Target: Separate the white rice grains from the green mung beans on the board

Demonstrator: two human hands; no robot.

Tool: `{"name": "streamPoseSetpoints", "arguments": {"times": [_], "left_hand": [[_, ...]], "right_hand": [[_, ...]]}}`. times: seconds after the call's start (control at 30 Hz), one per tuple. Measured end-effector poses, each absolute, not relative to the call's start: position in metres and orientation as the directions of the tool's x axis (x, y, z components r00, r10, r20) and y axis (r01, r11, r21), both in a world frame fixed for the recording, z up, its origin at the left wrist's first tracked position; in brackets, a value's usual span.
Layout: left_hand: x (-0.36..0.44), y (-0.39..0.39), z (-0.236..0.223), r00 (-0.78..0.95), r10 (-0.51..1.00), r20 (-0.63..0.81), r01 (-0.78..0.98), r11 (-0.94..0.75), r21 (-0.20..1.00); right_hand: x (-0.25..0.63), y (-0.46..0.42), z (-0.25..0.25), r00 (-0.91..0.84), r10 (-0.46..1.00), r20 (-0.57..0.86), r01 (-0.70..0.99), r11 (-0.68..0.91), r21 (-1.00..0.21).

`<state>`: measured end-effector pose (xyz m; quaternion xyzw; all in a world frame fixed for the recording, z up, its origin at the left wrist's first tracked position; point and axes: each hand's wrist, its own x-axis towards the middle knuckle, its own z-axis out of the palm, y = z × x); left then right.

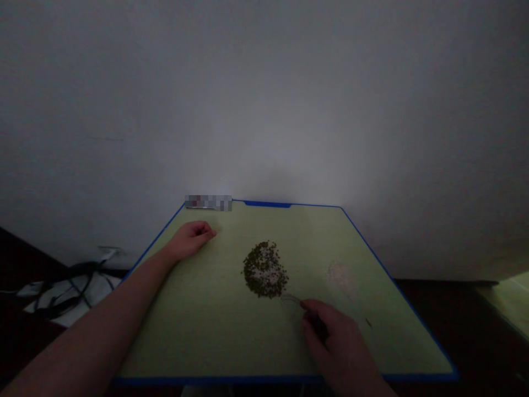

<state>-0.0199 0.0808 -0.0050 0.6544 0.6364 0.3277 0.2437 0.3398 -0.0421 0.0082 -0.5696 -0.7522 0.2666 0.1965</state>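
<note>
A pile of small dark green beans mixed with pale grains [264, 270] lies in the middle of a light green table [206, 325] with a blue edge. My right hand [334, 342] grips a small tool, tweezers or a spoon [291, 299], whose pale tip reaches the pile's near right edge. A faint heap of white grains [341, 275] lies to the right of the pile. My left hand [190, 238] rests on the table at the far left, fingers curled into a loose fist, with nothing visible in it.
A grey wall stands right behind the table. Dark cables and a white object [70, 289] lie on the floor to the left. A small blurred item [208, 202] sits at the table's far edge. Another green surface [512, 300] shows at the right.
</note>
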Motion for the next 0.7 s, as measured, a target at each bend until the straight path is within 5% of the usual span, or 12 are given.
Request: {"name": "streamPoseSetpoints", "arguments": {"times": [0.4,0.7], "left_hand": [[-0.021,0.082,-0.007,-0.03,0.994,0.104,0.695,-0.054,0.717],[-0.019,0.081,-0.003,-0.034,0.996,0.085,0.69,-0.039,0.723]], "right_hand": [[0.363,-0.024,0.004,-0.11,0.994,0.014,0.74,0.091,-0.666],[0.345,-0.028,0.004,-0.159,0.987,0.036,0.714,0.14,-0.686]]}}
